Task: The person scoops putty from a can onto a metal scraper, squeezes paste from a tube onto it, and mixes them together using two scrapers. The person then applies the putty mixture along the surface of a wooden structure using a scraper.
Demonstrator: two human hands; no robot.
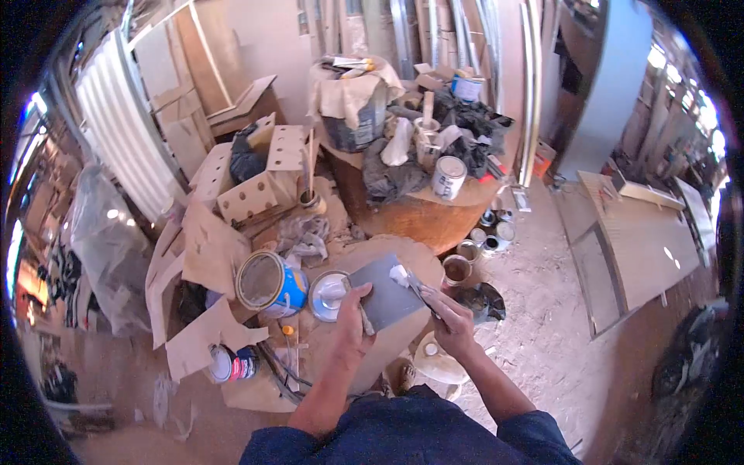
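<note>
My left hand (354,324) grips the near left edge of a flat dark grey board (380,283), thumb on top. A dab of white paste (400,275) lies near the board's far right corner. My right hand (453,319) is closed around a putty knife (420,291), its blade at the board's right side by the paste. Just left of the board sits a round lid (328,295) smeared with white. Beside that lid stands a large open blue can (293,288) with greyish residue inside.
A small labelled can (232,364) stands at lower left near cut cardboard (208,341). Behind, a round wooden table (434,213) bears a white can (449,177), rags and black plastic. Several open tins (457,269) are on the floor at right, near leaning panels (643,240).
</note>
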